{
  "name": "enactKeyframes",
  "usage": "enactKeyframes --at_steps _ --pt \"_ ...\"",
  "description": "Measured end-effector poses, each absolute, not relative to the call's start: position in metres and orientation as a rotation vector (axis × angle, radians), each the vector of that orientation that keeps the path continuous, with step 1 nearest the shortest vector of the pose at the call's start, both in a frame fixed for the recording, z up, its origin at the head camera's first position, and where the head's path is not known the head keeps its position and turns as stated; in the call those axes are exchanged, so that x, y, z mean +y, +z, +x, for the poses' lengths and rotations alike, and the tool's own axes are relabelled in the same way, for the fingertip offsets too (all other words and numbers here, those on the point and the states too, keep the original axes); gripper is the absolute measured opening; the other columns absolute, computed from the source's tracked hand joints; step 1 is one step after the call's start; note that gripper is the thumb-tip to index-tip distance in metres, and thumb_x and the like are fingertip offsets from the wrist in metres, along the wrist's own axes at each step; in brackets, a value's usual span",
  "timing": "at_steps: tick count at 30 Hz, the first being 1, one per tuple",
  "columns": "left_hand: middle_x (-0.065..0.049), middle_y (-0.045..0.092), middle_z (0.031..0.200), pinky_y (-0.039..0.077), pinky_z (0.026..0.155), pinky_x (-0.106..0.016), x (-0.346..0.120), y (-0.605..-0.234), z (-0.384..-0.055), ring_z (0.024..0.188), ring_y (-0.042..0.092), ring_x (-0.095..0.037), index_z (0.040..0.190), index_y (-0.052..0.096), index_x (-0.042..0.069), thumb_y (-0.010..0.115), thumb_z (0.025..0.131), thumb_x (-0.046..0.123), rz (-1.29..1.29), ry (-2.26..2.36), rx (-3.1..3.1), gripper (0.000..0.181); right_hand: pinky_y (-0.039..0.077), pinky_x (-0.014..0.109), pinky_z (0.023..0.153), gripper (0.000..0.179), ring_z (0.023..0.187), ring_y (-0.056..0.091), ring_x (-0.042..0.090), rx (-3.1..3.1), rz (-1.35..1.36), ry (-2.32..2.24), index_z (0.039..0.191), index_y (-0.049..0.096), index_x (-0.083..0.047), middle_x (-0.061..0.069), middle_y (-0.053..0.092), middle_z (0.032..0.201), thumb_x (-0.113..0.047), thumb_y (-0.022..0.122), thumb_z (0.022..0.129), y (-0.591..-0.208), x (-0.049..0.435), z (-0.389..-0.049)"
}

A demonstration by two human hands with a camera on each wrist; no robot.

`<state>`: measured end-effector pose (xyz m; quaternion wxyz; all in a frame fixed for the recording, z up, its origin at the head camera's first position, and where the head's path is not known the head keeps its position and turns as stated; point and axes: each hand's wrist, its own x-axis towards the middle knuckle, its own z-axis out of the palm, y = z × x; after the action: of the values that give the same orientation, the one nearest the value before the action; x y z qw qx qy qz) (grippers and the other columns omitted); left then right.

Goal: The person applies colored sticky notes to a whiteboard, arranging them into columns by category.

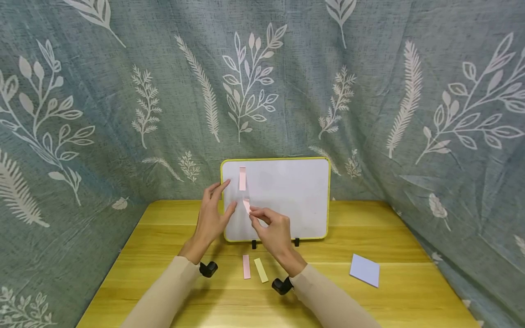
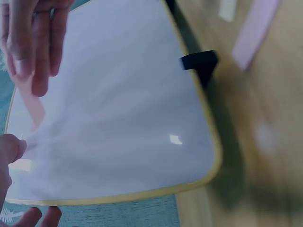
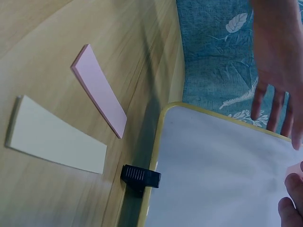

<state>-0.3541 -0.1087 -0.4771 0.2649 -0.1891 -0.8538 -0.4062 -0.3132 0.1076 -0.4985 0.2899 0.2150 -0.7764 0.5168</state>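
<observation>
Beige sleeves [image 1: 168, 291] reach in from the near side, with a black wrist device [image 1: 208, 269] at the left cuff and a matching one at the right, over a wooden table [image 1: 393, 291] with yellowish grain. Between the forearms lie two slim pads, a yellow pad [image 1: 260, 270] tilted slightly and, just to its left, a pink pad [image 1: 246, 267]. Well off to the right, a pale blue square pad [image 1: 364, 270] lies askew on the wood.

Farther on, the right hand [image 1: 272, 228] pinches a pale pink strip [image 1: 246, 205] between thumb and forefinger, in front of the left part of a whiteboard [image 1: 291, 200]; I can't tell whether the strip touches the board. The left hand [image 1: 210, 216] is at the board's left edge, thumb and fingers spread well apart and fairly straight; how firmly it touches, I can't say. The board stands upright on black feet [image 1: 297, 242], its rim yellow. An upper pink strip [image 1: 242, 178] sits upright on its face, just above the pinched one.

Behind everything hangs a grey-green cloth [image 1: 295, 150] printed with white leaves and sprigs.
</observation>
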Motion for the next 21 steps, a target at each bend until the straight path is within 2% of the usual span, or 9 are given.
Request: enactKeyframes --at_steps 14,21 --pt "-0.028 0.056 0.163 0.058 0.115 -0.068 -0.104 -0.458 -0.377 0.144 0.063 -0.050 0.182 0.045 0.024 0.082 0.111 0.021 -0.471 -1.117 -2.349 0.080 0.071 0.035 0.099 0.009 0.109 0.090 0.027 -2.062 0.576 1.292 0.110 0.089 -0.001 0.014 0.090 0.124 0.002 0.087 0.102 -0.498 0.095 -0.325" --pt "-0.025 0.058 0.158 0.061 0.105 -0.063 -0.102 -0.459 -0.380 0.133 0.067 -0.047 0.182 0.044 0.027 0.083 0.111 0.021 -0.467 -1.131 -2.350 0.081 0.072 0.034 0.095 0.010 0.107 0.090 0.029 -2.027 0.606 1.195 0.109 0.089 0.000 0.015 0.090 0.122 0.004 0.087 0.101 -0.496 0.092 -0.329"
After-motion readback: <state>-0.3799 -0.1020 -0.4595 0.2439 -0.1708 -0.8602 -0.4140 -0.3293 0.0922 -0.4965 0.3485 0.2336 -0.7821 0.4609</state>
